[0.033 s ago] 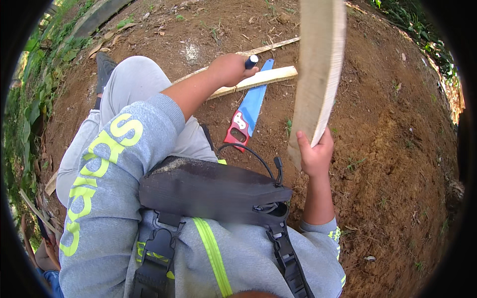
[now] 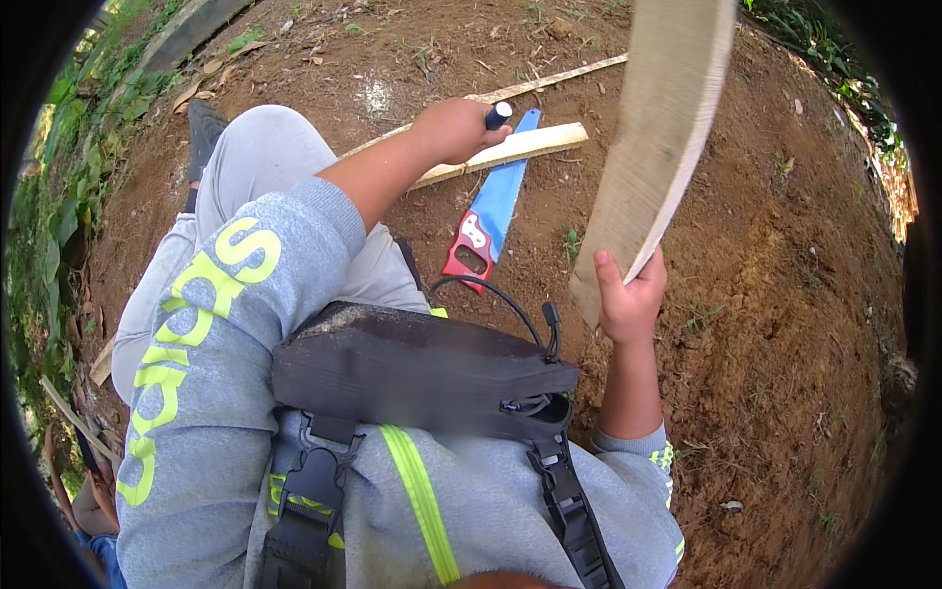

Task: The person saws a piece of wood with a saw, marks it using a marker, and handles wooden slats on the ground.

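Left hand [image 2: 453,130]: clenched around a dark blue marker [image 2: 497,115], its white end showing above the fist; held over a pale wooden batten [image 2: 535,144].
Right hand [image 2: 628,299]: fingers grasped on the lower end of a broad, weathered plank [image 2: 655,137], which is raised and tilted upward.
Handsaw [image 2: 493,212]: blue blade, red handle; laid on the brown soil [image 2: 785,324], partly under the batten.
Thin stick [image 2: 559,79]: lying beyond the batten.
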`<state>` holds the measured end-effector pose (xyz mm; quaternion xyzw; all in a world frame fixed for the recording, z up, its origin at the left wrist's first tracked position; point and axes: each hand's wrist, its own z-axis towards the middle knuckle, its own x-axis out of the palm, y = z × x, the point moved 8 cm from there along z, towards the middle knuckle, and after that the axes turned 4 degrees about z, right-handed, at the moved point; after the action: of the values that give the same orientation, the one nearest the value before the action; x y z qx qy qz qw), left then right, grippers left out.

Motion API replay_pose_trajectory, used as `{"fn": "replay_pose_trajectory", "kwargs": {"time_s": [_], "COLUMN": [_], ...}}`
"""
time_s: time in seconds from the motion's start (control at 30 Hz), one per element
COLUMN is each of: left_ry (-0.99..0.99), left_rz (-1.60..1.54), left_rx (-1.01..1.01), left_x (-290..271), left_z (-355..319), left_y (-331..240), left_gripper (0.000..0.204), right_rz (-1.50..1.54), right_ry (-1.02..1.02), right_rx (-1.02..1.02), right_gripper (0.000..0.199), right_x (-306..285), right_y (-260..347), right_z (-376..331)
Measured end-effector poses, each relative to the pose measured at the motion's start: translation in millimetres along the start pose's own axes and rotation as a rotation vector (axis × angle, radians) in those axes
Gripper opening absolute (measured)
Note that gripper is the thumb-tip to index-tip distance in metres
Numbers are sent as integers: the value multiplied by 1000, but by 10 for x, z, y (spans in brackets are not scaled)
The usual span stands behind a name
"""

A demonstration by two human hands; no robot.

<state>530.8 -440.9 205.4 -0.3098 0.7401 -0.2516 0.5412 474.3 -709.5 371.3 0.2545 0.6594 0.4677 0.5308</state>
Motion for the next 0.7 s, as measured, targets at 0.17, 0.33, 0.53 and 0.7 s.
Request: {"fn": "replay_pose_trajectory", "kwargs": {"time_s": [0.17, 0.33, 0.53, 0.7], "left_ry": [-81, -101, -24, -35], "left_rz": [17, -67, -78, -82], "left_rx": [88, 93, -3, 32], "left_x": [229, 212, 105, 131], "left_z": [132, 99, 16, 52], "left_y": [67, 98, 130, 143], "left_gripper": [44, 39, 46, 45], "right_rz": [-240, -358, -185, -605], "right_ry": [197, 205, 91, 321], "right_rx": [139, 85, -127, 149], "right_gripper": [49, 52, 52, 55], "right_x": [185, 234, 159, 208], "right_y": [-241, -143, 190, -124], "right_z": [30, 95, 161, 288]}}
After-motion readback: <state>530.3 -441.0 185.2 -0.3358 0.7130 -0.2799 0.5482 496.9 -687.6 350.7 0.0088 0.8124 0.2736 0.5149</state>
